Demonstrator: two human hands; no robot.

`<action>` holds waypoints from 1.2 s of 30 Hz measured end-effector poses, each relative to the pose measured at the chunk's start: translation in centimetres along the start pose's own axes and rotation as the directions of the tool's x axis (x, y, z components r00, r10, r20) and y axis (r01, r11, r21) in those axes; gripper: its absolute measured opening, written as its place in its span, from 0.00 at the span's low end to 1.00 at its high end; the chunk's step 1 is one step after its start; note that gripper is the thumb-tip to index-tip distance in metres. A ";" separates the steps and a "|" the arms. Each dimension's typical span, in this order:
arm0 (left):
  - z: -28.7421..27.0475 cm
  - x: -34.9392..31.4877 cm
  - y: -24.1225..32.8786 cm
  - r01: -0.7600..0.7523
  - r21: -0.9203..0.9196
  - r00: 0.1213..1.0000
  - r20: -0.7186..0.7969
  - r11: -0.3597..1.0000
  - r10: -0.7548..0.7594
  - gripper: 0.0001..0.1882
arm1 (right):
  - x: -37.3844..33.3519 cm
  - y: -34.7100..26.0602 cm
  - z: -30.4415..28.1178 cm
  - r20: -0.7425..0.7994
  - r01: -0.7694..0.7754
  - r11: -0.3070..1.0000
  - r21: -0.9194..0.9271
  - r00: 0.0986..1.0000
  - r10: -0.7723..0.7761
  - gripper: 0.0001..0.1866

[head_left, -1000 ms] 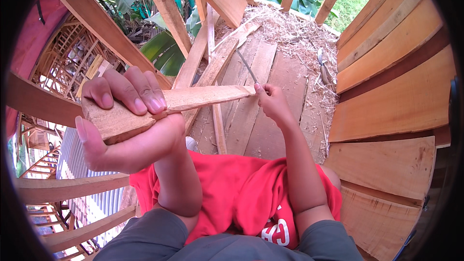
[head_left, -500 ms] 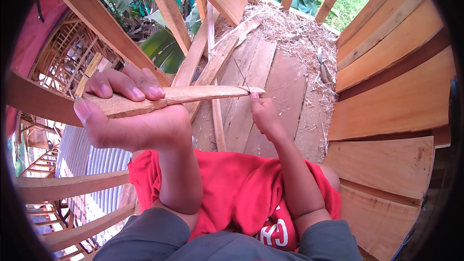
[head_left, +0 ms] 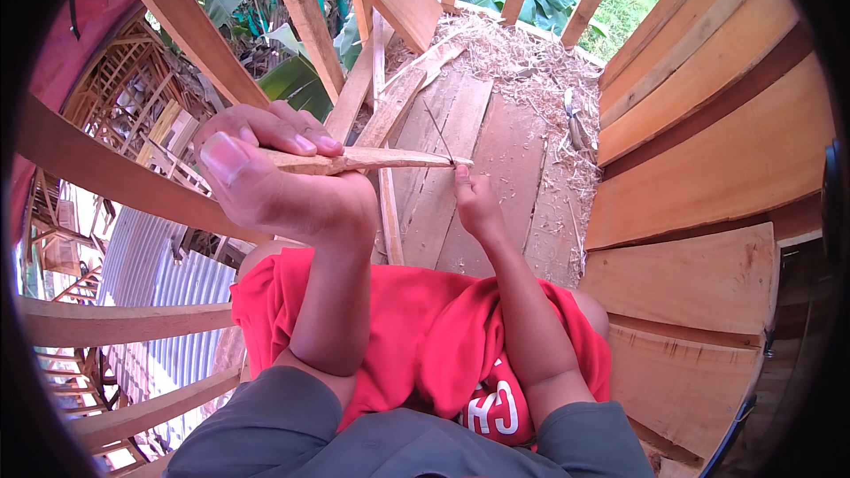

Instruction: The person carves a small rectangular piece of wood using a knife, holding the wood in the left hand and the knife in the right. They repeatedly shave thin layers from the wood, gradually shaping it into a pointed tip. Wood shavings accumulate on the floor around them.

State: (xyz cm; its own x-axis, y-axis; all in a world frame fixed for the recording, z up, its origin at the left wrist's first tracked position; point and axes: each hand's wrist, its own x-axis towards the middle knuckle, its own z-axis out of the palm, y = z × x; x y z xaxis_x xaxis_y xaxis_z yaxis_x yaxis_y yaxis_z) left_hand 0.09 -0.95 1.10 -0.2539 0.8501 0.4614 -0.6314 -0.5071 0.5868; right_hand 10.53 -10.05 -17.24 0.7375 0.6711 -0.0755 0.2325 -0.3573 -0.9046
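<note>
My left hand [head_left: 274, 173] is closed round the thick end of a tapered wooden strip [head_left: 381, 158], held up in front of me. Its narrow tip points right. Beside that tip is my right hand [head_left: 478, 204], thumb up and fingers curled. A thin dark blade-like tool [head_left: 439, 134] crosses the tip and slants away up-left from the thumb; my fist hides its grip, and its exact kind cannot be told. Thumb, tool and wood tip appear to touch. Under my arms, red cloth [head_left: 398, 310] covers my lap.
Wood shavings [head_left: 531, 53] lie across the far plank floor [head_left: 496, 186]. A curved metal tool [head_left: 575, 124] rests among them at the right. Loose boards [head_left: 394, 111] lie ahead. Plank walls [head_left: 708, 177] rise on the right, wooden rails [head_left: 133, 319] on the left, above a corrugated metal roof [head_left: 164, 283].
My left hand has swung right, toward my right hand, and the strip looks shorter from here. The tool stays across the strip's tip. The whole view has shifted slightly.
</note>
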 end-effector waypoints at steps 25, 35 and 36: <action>-0.9 0.6 -0.6 -0.039 0.034 0.999 -0.019 0.999 0.040 0.18 | -0.6 -0.1 1.6 -0.051 0.132 0.991 0.003 0.990 -0.132 0.28; -1.0 0.3 -0.5 -0.013 0.062 1.000 0.003 0.998 0.013 0.19 | 0.9 2.7 1.7 -0.140 0.017 0.997 -0.076 0.990 -0.028 0.25; -1.0 0.5 -0.6 -0.022 0.075 1.000 0.008 0.997 0.022 0.19 | 0.6 1.5 1.8 -0.123 0.121 0.992 -0.040 0.985 -0.125 0.25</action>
State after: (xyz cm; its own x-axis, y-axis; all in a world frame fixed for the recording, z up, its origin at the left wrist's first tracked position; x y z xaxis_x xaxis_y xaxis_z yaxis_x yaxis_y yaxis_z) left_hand -0.41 -0.03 0.29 -0.2617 0.8377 0.4794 -0.5688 -0.5351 0.6246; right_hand 10.17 -8.97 -19.38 0.7747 0.6258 0.0904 0.3455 -0.2993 -0.8894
